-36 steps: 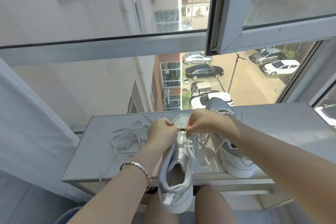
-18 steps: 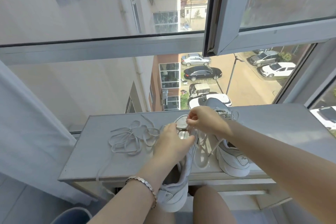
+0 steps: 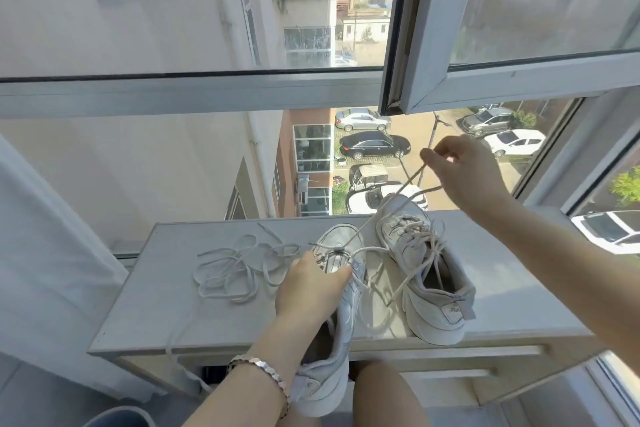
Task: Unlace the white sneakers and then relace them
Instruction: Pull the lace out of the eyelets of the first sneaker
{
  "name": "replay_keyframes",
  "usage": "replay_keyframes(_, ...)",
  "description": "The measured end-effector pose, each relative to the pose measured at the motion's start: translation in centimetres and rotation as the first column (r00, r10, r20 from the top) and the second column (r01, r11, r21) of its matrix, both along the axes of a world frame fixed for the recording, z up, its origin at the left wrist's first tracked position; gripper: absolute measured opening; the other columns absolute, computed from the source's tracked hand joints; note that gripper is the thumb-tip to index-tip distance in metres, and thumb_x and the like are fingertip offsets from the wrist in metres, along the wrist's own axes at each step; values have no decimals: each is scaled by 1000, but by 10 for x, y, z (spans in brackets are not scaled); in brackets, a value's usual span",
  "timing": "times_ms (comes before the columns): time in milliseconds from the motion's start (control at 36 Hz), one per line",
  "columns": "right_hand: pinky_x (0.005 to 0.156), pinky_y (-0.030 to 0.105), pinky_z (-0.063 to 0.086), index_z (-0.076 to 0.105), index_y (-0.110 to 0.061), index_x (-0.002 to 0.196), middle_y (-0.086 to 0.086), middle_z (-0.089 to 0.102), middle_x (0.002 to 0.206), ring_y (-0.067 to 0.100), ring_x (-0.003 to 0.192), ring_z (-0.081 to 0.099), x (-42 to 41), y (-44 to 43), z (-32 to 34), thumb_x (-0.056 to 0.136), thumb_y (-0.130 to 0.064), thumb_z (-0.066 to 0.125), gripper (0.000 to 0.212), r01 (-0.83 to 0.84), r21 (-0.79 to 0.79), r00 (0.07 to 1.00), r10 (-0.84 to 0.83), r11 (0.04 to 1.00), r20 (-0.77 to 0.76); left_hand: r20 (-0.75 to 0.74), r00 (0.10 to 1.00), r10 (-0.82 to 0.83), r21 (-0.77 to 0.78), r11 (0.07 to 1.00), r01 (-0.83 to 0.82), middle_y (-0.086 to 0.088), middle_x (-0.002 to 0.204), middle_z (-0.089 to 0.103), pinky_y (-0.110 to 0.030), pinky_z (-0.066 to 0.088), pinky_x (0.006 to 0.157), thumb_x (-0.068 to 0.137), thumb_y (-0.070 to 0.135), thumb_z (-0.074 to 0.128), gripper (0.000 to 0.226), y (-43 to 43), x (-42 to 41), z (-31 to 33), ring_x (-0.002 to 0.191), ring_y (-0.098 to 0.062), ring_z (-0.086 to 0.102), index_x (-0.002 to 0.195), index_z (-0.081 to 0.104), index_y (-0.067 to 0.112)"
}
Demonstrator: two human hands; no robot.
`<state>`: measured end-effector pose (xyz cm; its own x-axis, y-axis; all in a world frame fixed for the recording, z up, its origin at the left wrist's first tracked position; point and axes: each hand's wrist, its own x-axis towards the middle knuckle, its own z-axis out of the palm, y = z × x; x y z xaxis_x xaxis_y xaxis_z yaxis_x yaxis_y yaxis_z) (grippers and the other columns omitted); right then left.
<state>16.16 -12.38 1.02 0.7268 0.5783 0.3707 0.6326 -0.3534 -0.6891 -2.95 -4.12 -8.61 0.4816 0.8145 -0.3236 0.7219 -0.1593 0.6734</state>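
A white sneaker (image 3: 337, 319) lies lengthwise over the front edge of the small white table (image 3: 166, 302), heel toward me. My left hand (image 3: 308, 288) holds it down across the tongue and eyelets. My right hand (image 3: 464, 173) is raised high to the right, pinching the end of a white lace (image 3: 391, 204) that runs taut from this sneaker's front eyelets. A second white sneaker (image 3: 426, 274), still laced, stands to the right. A loose white lace (image 3: 235, 267) lies in a tangle on the table's left part, one end hanging over the front edge.
The table stands against a large window; an open sash (image 3: 412, 45) juts inward above the right hand. A white curtain (image 3: 41, 253) hangs at the left. My knee (image 3: 384, 395) is under the table's front edge, and a blue bin rim (image 3: 117, 418) shows at the bottom left.
My right hand has lifted up and to the right from the sneaker's toe, drawing the lace out taut. My left hand stayed pressed on the sneaker.
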Motion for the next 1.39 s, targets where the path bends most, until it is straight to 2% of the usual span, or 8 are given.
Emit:
replay_keyframes(83, 76, 34, 35, 58, -11, 76, 10, 52, 80, 31, 100, 46, 14, -4, -3, 89, -20, 57, 16, 94, -199, 983, -60, 976, 171, -9, 1000, 4, 10, 1000, -4, 0, 112, 58, -40, 49, 87, 79, 52, 57, 49, -1, 1, 0, 100, -23, 57, 115, 52, 19)
replay_keyframes(194, 93, 36, 35, 62, -19, 108, 3, 54, 108, 25, 114, 41, 1, 0, -24, 85, -24, 63, 24, -75, -677, 929, 298, 732, 219, -20, 1000, 11, 27, 1000, -10, 0, 113, 58, -38, 48, 87, 80, 52, 57, 48, -3, 1, 0, 102, -23, 56, 115, 53, 20)
replay_keyframes(333, 93, 25, 33, 65, -17, 112, 1, 57, 115, 17, 112, 46, -36, 23, -49, 90, -32, 58, 28, -372, -605, 830, 544, 704, 123, -31, 999, 15, 16, 1000, -15, 2, 114, 58, -37, 47, 86, 79, 54, 56, 49, -5, 0, 3, 102, -22, 56, 117, 52, 22)
replay_keyframes(472, 77, 26, 42, 67, -7, 100, 5, 65, 101, 17, 91, 55, -53, 42, -62, 90, -42, 54, 38, -313, -783, 851, 526, 538, 21, -8, 1000, -9, 16, 1000, 10, 3, 131, 49, -29, 39, 84, 84, 49, 56, 56, -8, -1, 9, 115, -21, 50, 133, 41, 26)
replay_keyframes(833, 54, 4, 36, 54, -22, 84, -13, 60, 87, -6, 64, 49, -33, 27, -51, 98, -24, 45, 17, -597, -514, 802, 468, 615, -371, -43, 999, -19, -6, 1000, 19, 0, 137, 42, -34, 40, 89, 87, 48, 51, 57, -8, 1, 13, 118, -22, 49, 137, 38, 24)
replay_keyframes(1167, 84, 23, 41, 66, -18, 100, -5, 66, 106, 11, 93, 57, -28, 32, -43, 94, -28, 53, 18, -606, -670, 774, 509, 427, -376, 54, 995, -79, -68, 994, 83, 0, 140, 38, -30, 40, 86, 90, 38, 51, 53, -2, 2, 8, 108, -17, 51, 139, 32, 45)
replay_keyframes(1278, 90, 40, 47, 62, -29, 62, -15, 63, 121, 19, 103, 62, -18, 26, -41, 88, -29, 60, 25, -747, -580, 662, 447, 324, -602, 62, 996, -68, -86, 994, 73, -3, 138, 40, -34, 43, 93, 87, 32, 52, 53, 1, 2, 8, 111, -21, 52, 136, 36, 44)
replay_keyframes(1389, 61, 20, 44, 67, -6, 96, -15, 70, 77, 11, 74, 65, -21, 14, -43, 95, -21, 53, 21, -727, -459, 676, 412, 511, -611, 57, 996, -65, -72, 995, 69, -3, 138, 40, -33, 43, 92, 86, 32, 52, 54, 3, 3, 7, 114, -23, 51, 137, 36, 43)
